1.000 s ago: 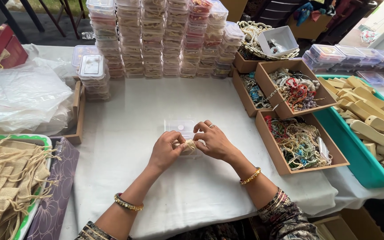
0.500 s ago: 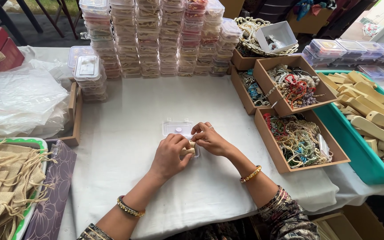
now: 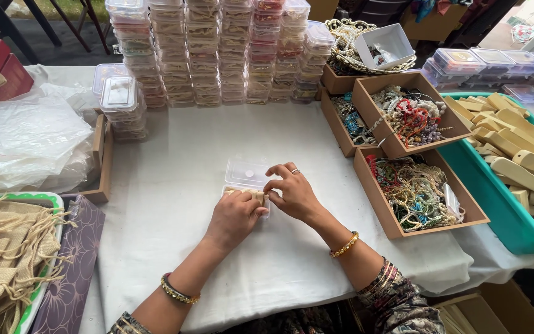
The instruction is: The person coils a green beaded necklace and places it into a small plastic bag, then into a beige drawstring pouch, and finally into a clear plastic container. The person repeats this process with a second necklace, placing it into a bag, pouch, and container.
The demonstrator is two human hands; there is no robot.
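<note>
A small clear plastic box (image 3: 246,174) with its lid up lies in the middle of the white-covered table (image 3: 174,161). My left hand (image 3: 235,216) presses a small beige wooden piece (image 3: 251,194) into the box from the near side. My right hand (image 3: 292,192), with a ring on one finger, pinches the same piece and the box's right edge. Both wrists wear gold bangles.
Tall stacks of filled clear boxes (image 3: 217,49) stand at the back. Cardboard trays of bead jewellery (image 3: 412,192) sit to the right, beside a teal bin of wooden pieces (image 3: 514,158). To the left are plastic bags (image 3: 29,139) and a tray of jute pouches (image 3: 4,253).
The wooden piece, held above the table a second ago, now sits in the clear box. Both hands moved slightly away from me and the lid shows more fully.
</note>
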